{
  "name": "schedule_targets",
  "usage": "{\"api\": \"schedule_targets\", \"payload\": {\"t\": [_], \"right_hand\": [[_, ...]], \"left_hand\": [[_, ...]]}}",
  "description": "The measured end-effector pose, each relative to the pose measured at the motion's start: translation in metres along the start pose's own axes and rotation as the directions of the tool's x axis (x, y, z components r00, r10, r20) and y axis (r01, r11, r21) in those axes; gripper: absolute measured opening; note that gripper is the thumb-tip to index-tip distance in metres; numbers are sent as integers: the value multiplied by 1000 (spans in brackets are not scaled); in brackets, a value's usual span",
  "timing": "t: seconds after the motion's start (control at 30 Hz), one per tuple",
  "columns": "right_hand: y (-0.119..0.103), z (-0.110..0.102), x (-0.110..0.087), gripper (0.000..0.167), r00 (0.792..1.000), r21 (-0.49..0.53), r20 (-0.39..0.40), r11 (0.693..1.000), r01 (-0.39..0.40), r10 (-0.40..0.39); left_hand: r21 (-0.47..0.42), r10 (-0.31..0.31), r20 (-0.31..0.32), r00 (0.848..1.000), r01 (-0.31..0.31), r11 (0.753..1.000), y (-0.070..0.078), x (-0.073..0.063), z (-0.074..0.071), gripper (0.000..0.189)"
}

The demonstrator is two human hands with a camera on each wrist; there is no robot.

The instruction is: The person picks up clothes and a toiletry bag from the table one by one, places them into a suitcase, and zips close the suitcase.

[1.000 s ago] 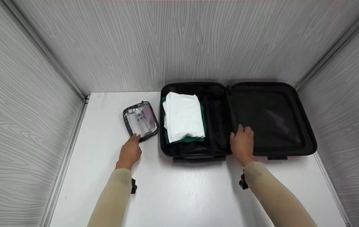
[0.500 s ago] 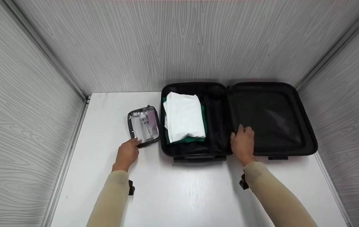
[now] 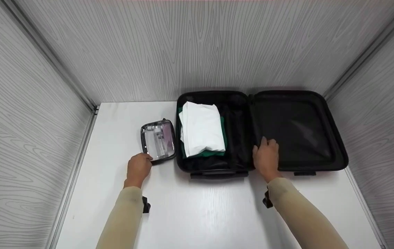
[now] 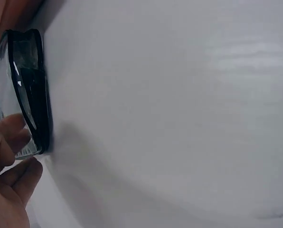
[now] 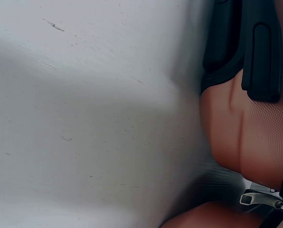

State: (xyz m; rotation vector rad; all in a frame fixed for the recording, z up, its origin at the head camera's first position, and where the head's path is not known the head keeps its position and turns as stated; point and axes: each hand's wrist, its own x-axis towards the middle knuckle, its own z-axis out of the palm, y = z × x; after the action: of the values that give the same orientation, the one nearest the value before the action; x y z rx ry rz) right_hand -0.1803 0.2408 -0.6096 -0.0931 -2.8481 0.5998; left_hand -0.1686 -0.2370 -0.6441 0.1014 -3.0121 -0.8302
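Note:
A clear pouch [image 3: 157, 141] with black piping lies left of the suitcase, a small bottle-like item showing through it. My left hand [image 3: 139, 167] grips its near left corner, fingers over the clear face [image 4: 13, 126]. The open suitcase [image 3: 214, 167] has a dark inside and, in the right wrist view, an orange-brown ribbed shell [image 5: 246, 133]. Folded white cloth [image 3: 202, 129] lies over green cloth [image 3: 212, 153] in its left half. My right hand [image 3: 266, 159] holds the middle rim where the two halves meet; its fingertips are partly hidden.
A white table [image 3: 197, 214] bears everything, with grey wood-grain panels [image 3: 211, 48] behind and on both sides. The suitcase's right half [image 3: 294, 131] reaches near the right wall. A metal zipper pull [image 5: 262, 199] hangs between the halves. A black handle [image 3: 219, 175] faces the front.
The pouch has slid nearer to me and slightly right, turning straighter alongside the suitcase, with my left hand at its corner. My right hand and the suitcase stay in place.

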Motion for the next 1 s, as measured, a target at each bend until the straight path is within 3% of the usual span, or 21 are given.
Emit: {"api": "schedule_targets", "payload": {"t": [0.17, 0.33, 0.53, 0.7, 1.0], "right_hand": [[0, -1, 0, 54, 1000, 4, 18, 1000, -21, 21], [0, -1, 0, 56, 999, 15, 36, 999, -33, 32], [0, 0, 0, 57, 997, 20, 54, 998, -52, 51], [0, 1, 0, 56, 998, 25, 42, 998, -51, 50], [-1, 1, 1, 55, 1000, 36, 9, 999, -27, 27]], "left_hand": [[-63, -96, -30, 995, 94, 994, 8, 5, -1, 25], [-166, -209, -17, 978, 204, 965, 13, 8, 2, 30], [-235, -317, 68, 946, 324, 916, 17, 12, 4, 64], [-237, -357, 116, 927, 375, 896, 17, 15, 3, 87], [-203, -386, 174, 906, 417, 886, 17, 19, 4, 99]]}}
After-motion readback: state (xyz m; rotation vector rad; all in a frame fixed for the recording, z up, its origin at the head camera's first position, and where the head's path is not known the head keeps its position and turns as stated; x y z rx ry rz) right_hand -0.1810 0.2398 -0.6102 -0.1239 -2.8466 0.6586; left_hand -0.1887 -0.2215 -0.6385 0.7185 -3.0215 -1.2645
